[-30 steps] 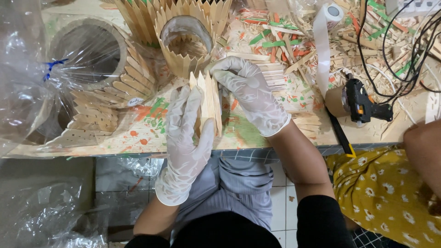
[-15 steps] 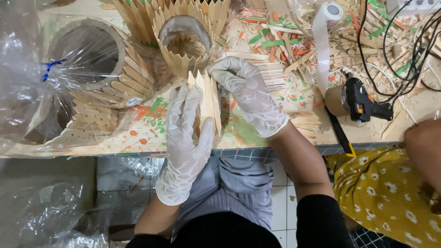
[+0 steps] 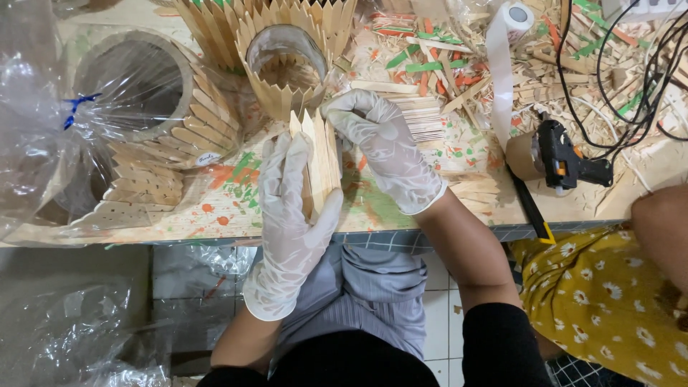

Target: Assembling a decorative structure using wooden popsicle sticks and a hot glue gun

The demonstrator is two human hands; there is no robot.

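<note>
On the table (image 3: 215,215), a bundle of pointed wooden sticks (image 3: 320,161) stands between the left hand (image 3: 290,215) and right hand (image 3: 387,147). Behind the bundle sits a stick-walled jar (image 3: 287,68); to its left, a bagged stick holder (image 3: 154,122); well to its right, a glue gun (image 3: 566,158).

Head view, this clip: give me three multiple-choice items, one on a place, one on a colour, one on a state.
1. Where does the black glue gun lie?
A. right of the hands
B. left of the hands
C. on the floor
2. What colour are the gloves?
A. blue
B. white
C. black
3. How is the panel of pointed wooden sticks held?
A. flat on the table
B. between both hands
C. by one hand only

Answers: 1 A, it lies by the cables. 2 B, both are pale and translucent. 3 B, left hand and right hand both grip it.
</note>
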